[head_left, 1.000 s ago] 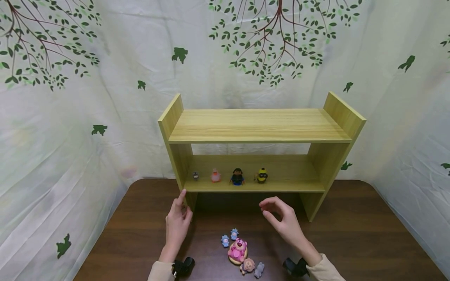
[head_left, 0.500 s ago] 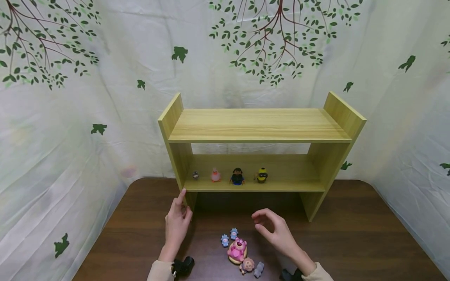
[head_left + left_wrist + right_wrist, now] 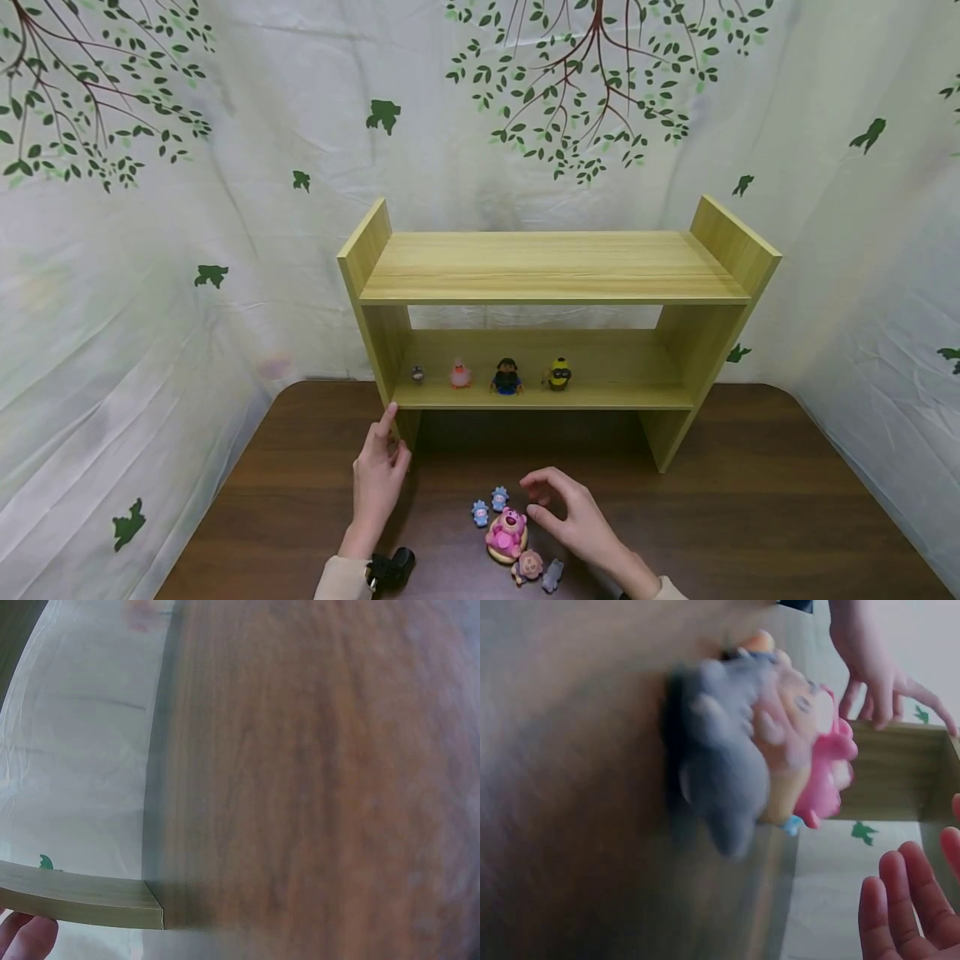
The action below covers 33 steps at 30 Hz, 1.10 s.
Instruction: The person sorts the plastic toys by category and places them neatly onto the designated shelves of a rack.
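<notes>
In the head view my left hand (image 3: 377,483) rests on the left side of the wooden shelf (image 3: 555,271), its index fingertip laid against the front edge. My right hand (image 3: 572,518), fingers loosely curved and holding nothing, hovers just right of the toy figures on the table. Nearest to it is a pink bear figure (image 3: 507,535) on a yellowish oval base. Above the bear lie a blue figure (image 3: 480,513) and another blue figure (image 3: 499,498). Below it are a peach-faced figure (image 3: 528,567) and a grey-blue figure (image 3: 552,576), also close up in the right wrist view.
On the middle board stand a small grey figure (image 3: 417,375), a pink duck-like figure (image 3: 460,375), a dark-haired figure in blue (image 3: 507,378) and a yellow goggled figure (image 3: 558,376). A leaf-printed cloth (image 3: 247,208) hangs behind the brown table (image 3: 757,500).
My right hand has come down and to the left, from in front of the shelf to beside the pink bear. The left hand and the toys stay where they were.
</notes>
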{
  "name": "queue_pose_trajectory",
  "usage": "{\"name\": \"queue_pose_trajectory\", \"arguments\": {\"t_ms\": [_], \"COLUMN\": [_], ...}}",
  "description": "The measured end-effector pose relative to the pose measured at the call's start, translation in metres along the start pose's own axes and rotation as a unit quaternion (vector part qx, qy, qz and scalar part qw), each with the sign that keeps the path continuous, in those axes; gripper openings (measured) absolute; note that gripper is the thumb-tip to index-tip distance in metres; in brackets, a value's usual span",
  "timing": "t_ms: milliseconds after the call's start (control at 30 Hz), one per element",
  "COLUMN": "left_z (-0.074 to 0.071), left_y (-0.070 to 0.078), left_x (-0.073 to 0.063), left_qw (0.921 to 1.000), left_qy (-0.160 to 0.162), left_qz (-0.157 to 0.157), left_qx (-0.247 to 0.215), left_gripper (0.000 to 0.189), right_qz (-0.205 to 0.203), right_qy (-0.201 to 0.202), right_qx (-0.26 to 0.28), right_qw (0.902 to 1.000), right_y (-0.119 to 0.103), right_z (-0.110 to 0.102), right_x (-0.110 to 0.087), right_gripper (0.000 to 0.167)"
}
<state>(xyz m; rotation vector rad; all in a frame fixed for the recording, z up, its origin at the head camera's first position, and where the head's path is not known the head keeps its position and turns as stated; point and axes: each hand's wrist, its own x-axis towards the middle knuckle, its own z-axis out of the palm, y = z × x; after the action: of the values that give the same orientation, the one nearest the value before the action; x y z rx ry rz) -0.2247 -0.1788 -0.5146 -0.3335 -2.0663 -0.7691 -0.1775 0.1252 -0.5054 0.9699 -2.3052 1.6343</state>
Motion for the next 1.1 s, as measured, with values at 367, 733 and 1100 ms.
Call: {"name": "queue_pose_trajectory", "arguments": {"t_ms": [367,733,1100], "left_z": [0.001,0.001,0.0], "left_y": [-0.001,0.001,0.001], "left_x": [-0.001,0.0,-0.001], "left_qw": [0.9999,0.9999,0.9999], "left_qy": [-0.006,-0.006,-0.005], "left_qz": [-0.014,-0.013,-0.014], "left_qx": [0.007,0.006,0.004], "left_gripper": [0.082,0.083,0.083], "right_qz": [0.082,0.085,0.116], "right_qy": [-0.056,-0.095,-0.115], "right_qx": [-0.036,-0.045,-0.102], "right_qw": [0.9944,0.9909,0.9813], "right_y": [-0.001,-0.001,-0.003], "right_z": [0.012,0.022,0.029], "right_x": [-0.006,-0.013,-0.016], "right_gripper": [0.031,0.038,0.043]}}
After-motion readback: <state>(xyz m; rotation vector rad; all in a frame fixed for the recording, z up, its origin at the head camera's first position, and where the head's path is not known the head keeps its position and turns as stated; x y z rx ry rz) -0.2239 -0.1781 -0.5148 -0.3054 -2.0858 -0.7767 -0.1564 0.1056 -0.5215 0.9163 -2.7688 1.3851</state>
